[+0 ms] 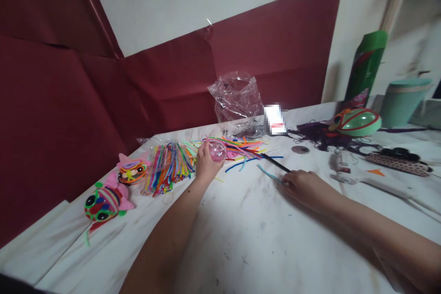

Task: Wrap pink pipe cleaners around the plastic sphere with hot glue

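Note:
My left hand (204, 163) is closed around a clear, pink-tinted ball (218, 150), held at the near side of a loose pile of coloured pipe cleaners (241, 148). Over the table to the right, my right hand (303, 187) grips a slim black stick-like tool (275, 163), its tip pointing at the pile; what kind it is I cannot tell. A light blue pipe cleaner (268, 174) reaches to the right fingers, and whether they hold it is unclear. A dark blue pipe cleaner (237, 162) lies between the hands.
Bagged pipe cleaners (172, 167) and two decorated fish-like balls (106, 204) lie left. Behind stand a clear plastic bag (237, 98) and a blurred-out bright rectangle (275, 119). A glue gun (382, 186), green balloon-like ball (360, 122), green can (367, 69) and lidded bin (404, 103) are right.

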Available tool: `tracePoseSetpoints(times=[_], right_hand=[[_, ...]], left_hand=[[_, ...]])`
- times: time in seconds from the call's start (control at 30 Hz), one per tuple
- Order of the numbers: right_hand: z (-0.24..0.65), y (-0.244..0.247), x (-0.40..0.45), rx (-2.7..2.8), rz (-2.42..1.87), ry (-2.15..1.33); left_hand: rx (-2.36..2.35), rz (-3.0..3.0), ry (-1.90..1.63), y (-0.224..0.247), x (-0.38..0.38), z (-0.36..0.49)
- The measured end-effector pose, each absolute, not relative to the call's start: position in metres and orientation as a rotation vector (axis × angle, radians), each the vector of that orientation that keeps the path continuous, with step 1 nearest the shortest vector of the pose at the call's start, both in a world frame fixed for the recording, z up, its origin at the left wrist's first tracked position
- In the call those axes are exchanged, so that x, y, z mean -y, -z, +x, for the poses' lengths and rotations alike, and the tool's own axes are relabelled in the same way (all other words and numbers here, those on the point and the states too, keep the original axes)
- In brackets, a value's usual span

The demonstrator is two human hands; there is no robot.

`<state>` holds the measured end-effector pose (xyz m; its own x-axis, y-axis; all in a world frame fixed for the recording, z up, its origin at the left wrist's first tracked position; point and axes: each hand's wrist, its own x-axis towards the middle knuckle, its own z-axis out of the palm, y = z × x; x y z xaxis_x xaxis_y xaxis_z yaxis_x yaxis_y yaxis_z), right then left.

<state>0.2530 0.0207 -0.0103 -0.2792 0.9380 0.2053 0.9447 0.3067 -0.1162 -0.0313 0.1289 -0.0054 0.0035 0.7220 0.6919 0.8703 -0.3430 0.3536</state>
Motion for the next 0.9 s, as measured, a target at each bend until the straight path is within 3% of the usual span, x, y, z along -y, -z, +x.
tracePoseSetpoints(times=[0.13,0.33,0.9], right_hand=[[0.254,0.012,-0.022,2.344,-1.698,0.038],[0.253,0.014,-0.022,2.333,-1.704,0.071],[0.255,0.021,-0.024,2.362,-1.687,0.039]], left_hand=[[1.732,-2.121,1.133,0.015,-0.139,-0.033],[1.979,-1.975,1.28,0.012,-0.14,-0.039],[1.731,-2.24,0.962,0.0,-0.092,-0.039]])
